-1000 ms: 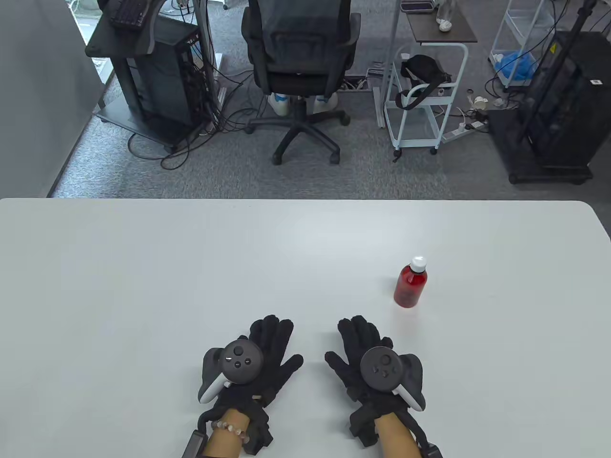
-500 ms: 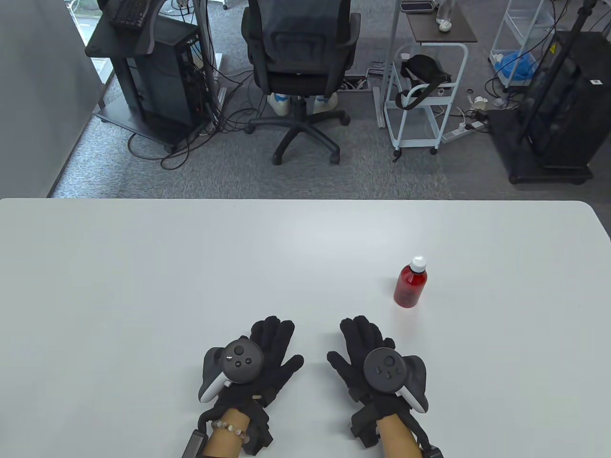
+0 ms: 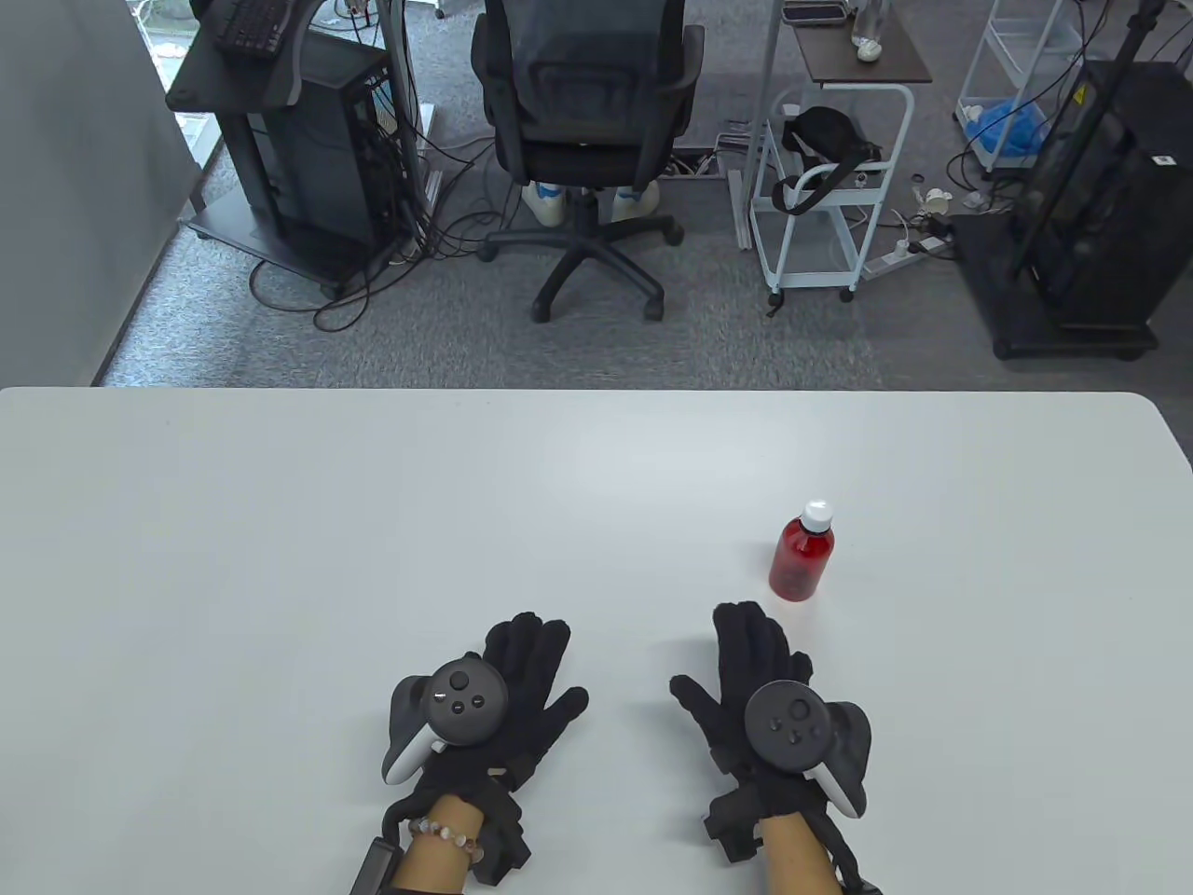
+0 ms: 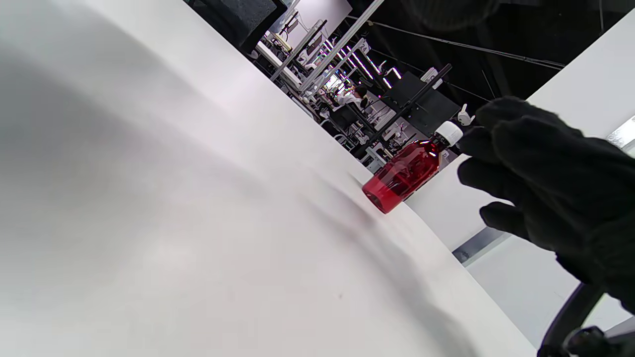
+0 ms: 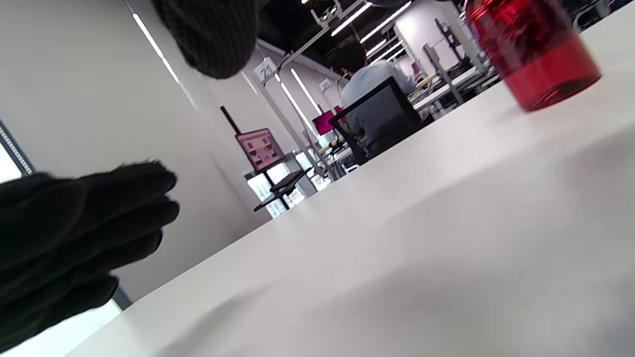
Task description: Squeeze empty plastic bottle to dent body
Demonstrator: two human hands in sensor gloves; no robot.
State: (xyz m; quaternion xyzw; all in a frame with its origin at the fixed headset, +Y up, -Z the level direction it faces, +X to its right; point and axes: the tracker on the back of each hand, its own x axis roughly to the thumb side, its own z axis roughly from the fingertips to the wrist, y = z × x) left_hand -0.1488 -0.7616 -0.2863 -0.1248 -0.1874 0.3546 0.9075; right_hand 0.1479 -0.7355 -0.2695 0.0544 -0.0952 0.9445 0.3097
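A small red plastic bottle [image 3: 799, 556] with a white cap stands upright on the white table [image 3: 280, 522], right of centre. It also shows in the left wrist view [image 4: 403, 172] and the right wrist view [image 5: 533, 49]. My right hand [image 3: 750, 657] is open and empty, fingers stretched out, just below and left of the bottle, apart from it. My left hand [image 3: 531, 667] lies open and flat on the table near the front edge, holding nothing. The right hand also appears in the left wrist view [image 4: 536, 173], the left hand in the right wrist view [image 5: 74, 223].
Beyond the table's far edge stand an office chair [image 3: 585, 121], a white cart [image 3: 825, 186] and black equipment racks [image 3: 298, 140].
My right hand has moved to the right and forward, closer to the bottle. My left hand has shifted only slightly. The bottle has not moved.
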